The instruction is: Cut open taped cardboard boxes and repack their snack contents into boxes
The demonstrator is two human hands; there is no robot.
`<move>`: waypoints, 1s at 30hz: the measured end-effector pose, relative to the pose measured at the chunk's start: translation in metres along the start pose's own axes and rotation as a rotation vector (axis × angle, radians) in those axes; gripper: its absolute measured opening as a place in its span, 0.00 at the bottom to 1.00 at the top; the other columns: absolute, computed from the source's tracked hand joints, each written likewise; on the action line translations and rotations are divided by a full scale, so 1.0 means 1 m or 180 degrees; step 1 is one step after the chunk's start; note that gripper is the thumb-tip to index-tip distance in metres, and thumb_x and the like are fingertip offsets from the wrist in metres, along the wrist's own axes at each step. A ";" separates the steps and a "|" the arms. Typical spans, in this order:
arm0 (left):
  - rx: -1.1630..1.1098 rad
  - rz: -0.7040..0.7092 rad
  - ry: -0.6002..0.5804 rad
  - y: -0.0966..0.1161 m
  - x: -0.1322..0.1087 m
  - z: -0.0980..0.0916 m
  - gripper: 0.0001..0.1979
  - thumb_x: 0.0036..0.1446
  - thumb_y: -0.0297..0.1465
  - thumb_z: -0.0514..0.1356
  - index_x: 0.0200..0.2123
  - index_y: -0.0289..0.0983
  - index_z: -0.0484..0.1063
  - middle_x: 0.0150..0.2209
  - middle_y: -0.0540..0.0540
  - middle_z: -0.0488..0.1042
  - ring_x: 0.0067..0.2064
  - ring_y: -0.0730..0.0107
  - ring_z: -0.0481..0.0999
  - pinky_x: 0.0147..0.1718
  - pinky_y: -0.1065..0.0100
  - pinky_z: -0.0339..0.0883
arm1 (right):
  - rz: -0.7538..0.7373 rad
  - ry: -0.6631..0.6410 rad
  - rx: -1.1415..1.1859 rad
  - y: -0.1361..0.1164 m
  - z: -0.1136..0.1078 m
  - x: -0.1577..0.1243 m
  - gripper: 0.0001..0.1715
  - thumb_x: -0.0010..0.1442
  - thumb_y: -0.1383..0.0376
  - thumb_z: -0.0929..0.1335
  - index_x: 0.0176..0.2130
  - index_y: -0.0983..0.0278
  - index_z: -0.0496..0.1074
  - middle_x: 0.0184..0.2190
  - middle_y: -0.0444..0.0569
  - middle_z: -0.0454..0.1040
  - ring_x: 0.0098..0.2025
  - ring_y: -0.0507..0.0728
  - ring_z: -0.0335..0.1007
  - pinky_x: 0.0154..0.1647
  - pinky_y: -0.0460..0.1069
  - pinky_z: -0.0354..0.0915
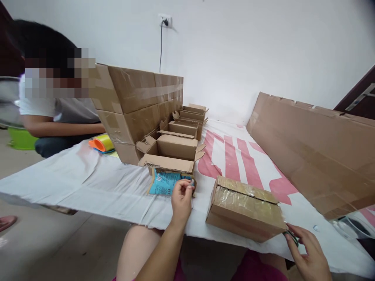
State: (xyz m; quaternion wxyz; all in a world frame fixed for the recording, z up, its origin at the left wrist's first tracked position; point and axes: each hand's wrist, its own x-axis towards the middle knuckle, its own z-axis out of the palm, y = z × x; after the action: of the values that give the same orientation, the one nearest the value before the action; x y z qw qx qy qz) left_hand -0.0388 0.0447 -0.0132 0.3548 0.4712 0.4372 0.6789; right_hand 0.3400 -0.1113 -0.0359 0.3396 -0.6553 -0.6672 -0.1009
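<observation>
My left hand is closed in a pinch on a small greyish piece, too small to name. Just behind it lies a blue printed packet, up against the front of an open cardboard box. To the right, a closed cardboard box with clear tape over its top rests near the table's front edge. Beside its right end, my right hand has its thumb and fingers closed around a thin dark loop; the rest of that object is hidden.
More open boxes run back toward the wall, alongside stacked taped cartons. A large cardboard panel leans along the right. Orange and yellow rolls lie at left, near a crouching person. A white cloth covers the table.
</observation>
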 end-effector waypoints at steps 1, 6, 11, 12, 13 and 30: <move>-0.0073 0.0076 0.0090 0.005 -0.001 -0.004 0.05 0.56 0.34 0.56 0.32 0.39 0.65 0.37 0.49 0.68 0.34 0.72 0.70 0.34 0.69 0.65 | 0.0179 0.0006 0.0141 -0.006 -0.003 -0.006 0.15 0.61 0.56 0.64 0.47 0.57 0.69 0.39 0.52 0.74 0.38 0.62 0.71 0.38 0.56 0.69; 0.0401 0.1687 -0.0659 0.040 -0.031 -0.009 0.05 0.51 0.24 0.60 0.30 0.40 0.70 0.27 0.51 0.66 0.31 0.70 0.68 0.30 0.69 0.64 | 0.0458 -0.0318 0.1144 -0.044 0.001 -0.035 0.09 0.60 0.55 0.67 0.37 0.55 0.74 0.32 0.48 0.77 0.33 0.60 0.74 0.33 0.51 0.70; 0.1093 0.3428 -0.1391 0.053 -0.077 0.013 0.13 0.47 0.20 0.60 0.37 0.38 0.73 0.25 0.49 0.66 0.29 0.69 0.66 0.27 0.68 0.65 | 0.1297 -0.1357 0.2655 -0.101 0.009 -0.034 0.22 0.62 0.47 0.63 0.41 0.60 0.73 0.31 0.50 0.74 0.30 0.56 0.70 0.29 0.49 0.67; 0.1150 0.3526 -0.1525 0.051 -0.084 0.018 0.12 0.48 0.20 0.60 0.36 0.37 0.73 0.24 0.49 0.67 0.29 0.68 0.66 0.27 0.67 0.66 | 0.1413 -0.1468 0.3001 -0.111 0.009 -0.031 0.26 0.61 0.44 0.62 0.43 0.61 0.72 0.32 0.50 0.73 0.28 0.54 0.67 0.27 0.48 0.65; 0.1204 0.3579 -0.1665 0.049 -0.090 0.023 0.10 0.49 0.20 0.59 0.36 0.37 0.73 0.24 0.48 0.68 0.29 0.68 0.67 0.27 0.67 0.66 | 0.1456 -0.1563 0.3314 -0.120 0.010 -0.026 0.30 0.59 0.41 0.62 0.44 0.62 0.71 0.32 0.49 0.73 0.26 0.52 0.64 0.26 0.47 0.63; 0.1044 0.3431 -0.0927 0.024 -0.087 0.025 0.12 0.49 0.18 0.61 0.35 0.38 0.73 0.34 0.45 0.71 0.40 0.63 0.73 0.38 0.63 0.70 | 0.2757 -0.0811 -0.0027 0.071 -0.043 0.040 0.17 0.64 0.53 0.64 0.33 0.64 0.70 0.30 0.45 0.72 0.34 0.55 0.69 0.39 0.52 0.67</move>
State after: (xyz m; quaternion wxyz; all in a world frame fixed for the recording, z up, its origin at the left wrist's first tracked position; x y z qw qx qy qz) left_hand 0.0094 -0.0358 -0.0155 -0.0621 0.7645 0.1817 0.6153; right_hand 0.4247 -0.0955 -0.0023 0.2630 -0.8827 -0.3674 0.1293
